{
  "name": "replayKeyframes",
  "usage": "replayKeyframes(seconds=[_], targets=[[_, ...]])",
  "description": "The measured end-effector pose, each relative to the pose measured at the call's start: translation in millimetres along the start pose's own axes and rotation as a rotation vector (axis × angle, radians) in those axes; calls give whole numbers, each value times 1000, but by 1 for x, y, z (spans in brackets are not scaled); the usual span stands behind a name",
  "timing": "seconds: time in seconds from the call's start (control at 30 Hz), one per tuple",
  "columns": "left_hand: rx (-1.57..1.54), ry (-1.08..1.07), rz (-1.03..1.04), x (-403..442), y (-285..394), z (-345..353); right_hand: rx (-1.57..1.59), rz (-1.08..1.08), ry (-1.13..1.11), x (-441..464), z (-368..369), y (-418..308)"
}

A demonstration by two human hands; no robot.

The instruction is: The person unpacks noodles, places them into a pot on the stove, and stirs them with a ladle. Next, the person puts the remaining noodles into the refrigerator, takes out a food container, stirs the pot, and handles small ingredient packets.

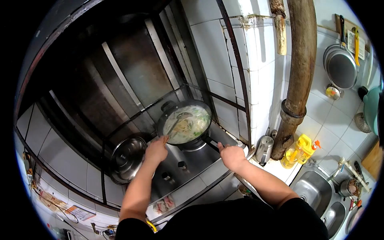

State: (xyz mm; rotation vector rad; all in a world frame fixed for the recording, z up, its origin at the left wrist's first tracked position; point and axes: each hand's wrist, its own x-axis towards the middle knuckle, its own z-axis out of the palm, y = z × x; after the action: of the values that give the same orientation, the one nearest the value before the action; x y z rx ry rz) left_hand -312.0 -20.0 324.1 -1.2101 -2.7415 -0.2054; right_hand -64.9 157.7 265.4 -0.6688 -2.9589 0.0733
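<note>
A dark wok [209, 129] sits on the stove burner, holding pale soup [185, 125] with noodles and green pieces. My left hand [156, 151] is closed on the handle of a ladle [175, 127], whose bowl end lies in the soup. At the wok's lower right, my right hand [233, 155] is wrapped round its long black handle [211, 142]. The steel stove top [192, 161] extends below the wok, with two dark knobs.
A shiny metal basin [127, 159] stands left of the stove. A steel kettle [264, 149], a yellow oil bottle [291, 157] and a double sink [314, 186] are on the right. Metal bars frame the stove. A package [164, 204] lies at the counter's front.
</note>
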Motion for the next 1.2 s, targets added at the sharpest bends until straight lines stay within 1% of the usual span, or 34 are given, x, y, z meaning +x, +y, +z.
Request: replayKeyframes(seconds=[0.1, 0.13, 0.23, 0.37, 0.47, 0.5, 0.57, 0.6, 0.7, 0.8, 0.9, 0.93, 1.03, 1.13, 1.2], targets=[[72, -45, -102, -19, 9, 22, 39, 3, -6, 0, -3, 0], [65, -116, -114, -26, 9, 26, 36, 10, -8, 0, -2, -1], [5, -45, -130, -46, 4, 42, 3, 23, -22, 2, 0, 0], [-50, 106, -89, -61, 1, 44, -40, 10, -19, 3, 2, -2], [-49, 587, 272, -77, 23, 28, -51, -17, 7, 3, 1, -1], [-122, 581, 377, -84, 27, 35, -55, -27, 12, 2, 1, -1], [-357, 295, 423, -104, 32, 65, -82, -17, 31, 3, 4, -1], [-413, 230, 313, -107, 34, 86, -96, -8, 42, 4, 8, 1], [-526, 168, -131, -85, 13, 150, -125, 5, 34, 5, 9, 0], [-241, 294, -227, -62, -4, 186, -138, 7, 28, 6, 9, 0], [-265, 68, -258, -48, -8, 194, -138, 11, 32, 7, 12, 1], [-258, 18, -303, -47, -4, 192, -127, 9, 12, 6, 8, 0], [-209, -10, -275, -41, -6, 191, -108, 25, 22, 5, 7, -1], [-211, -82, -307, -40, -1, 181, -73, 29, 20, 6, 9, -1], [-215, -50, -268, -40, -2, 185, -60, 18, -14, 4, 0, -2]])
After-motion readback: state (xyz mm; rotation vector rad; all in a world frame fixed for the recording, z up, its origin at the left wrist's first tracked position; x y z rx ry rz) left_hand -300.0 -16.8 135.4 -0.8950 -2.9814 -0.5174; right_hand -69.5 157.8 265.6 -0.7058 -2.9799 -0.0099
